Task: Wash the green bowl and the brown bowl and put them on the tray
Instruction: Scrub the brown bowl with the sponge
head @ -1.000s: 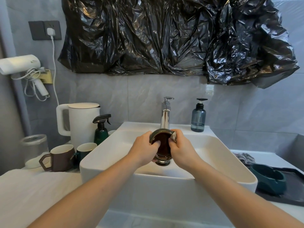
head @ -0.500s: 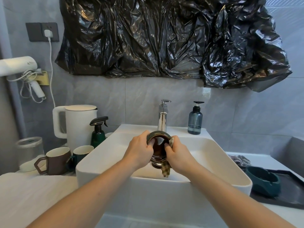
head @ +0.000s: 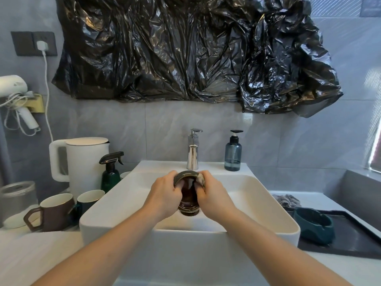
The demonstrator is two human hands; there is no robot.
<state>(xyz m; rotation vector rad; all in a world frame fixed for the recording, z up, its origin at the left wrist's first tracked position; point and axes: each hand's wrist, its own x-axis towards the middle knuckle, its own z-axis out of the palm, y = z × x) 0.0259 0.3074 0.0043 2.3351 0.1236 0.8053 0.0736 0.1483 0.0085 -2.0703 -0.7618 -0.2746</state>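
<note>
brown bowl (head: 188,194) tilted on edge over sink, green bowl (head: 313,226) on dark tray (head: 354,236)

Both hands cover the sides of the brown bowl (head: 188,195); the right hand (head: 213,196) hides most of the cloth (head: 201,178). The bowl hides the sink drain. The hair dryer (head: 12,84) and jar (head: 16,198) are cut off at the left edge.

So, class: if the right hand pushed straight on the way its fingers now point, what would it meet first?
The brown bowl: the right hand already grips its rim, fingers pointing left into it. Beyond it, probably the left hand.
</note>
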